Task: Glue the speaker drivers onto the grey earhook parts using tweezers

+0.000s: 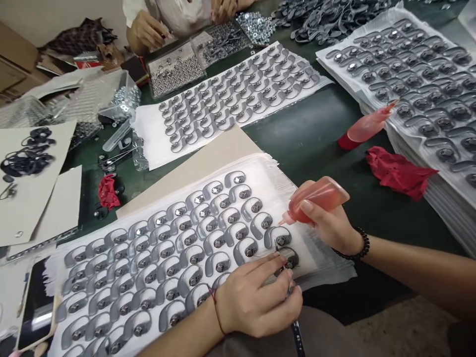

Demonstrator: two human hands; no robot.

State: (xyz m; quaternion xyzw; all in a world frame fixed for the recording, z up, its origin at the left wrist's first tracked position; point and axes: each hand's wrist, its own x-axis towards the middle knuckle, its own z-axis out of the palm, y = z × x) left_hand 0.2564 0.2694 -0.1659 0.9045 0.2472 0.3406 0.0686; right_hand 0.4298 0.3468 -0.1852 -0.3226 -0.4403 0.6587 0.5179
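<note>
Red-tinted translucent squeeze bottle (325, 196) gripped in the right hand (334, 225), fingers curled round it, nozzle (286, 218) just beside grey hook-shaped pieces (268, 240) with round metal fittings (282, 240), in rows on white paper sheets (269, 178). Pinches a slim dark tool (298, 339) in the left hand (260, 296), hiding some pieces below; probably risks a blot on paper or fittings from too hard a squeeze, or rows knocked askew by the low left forearm (182, 329). To the right, second pointed red-tinted bottle (363, 130) and crumpled red cloth (397, 169); beyond, another laden paper sheet (152, 136) and a co-worker's hand (148, 31).
</note>
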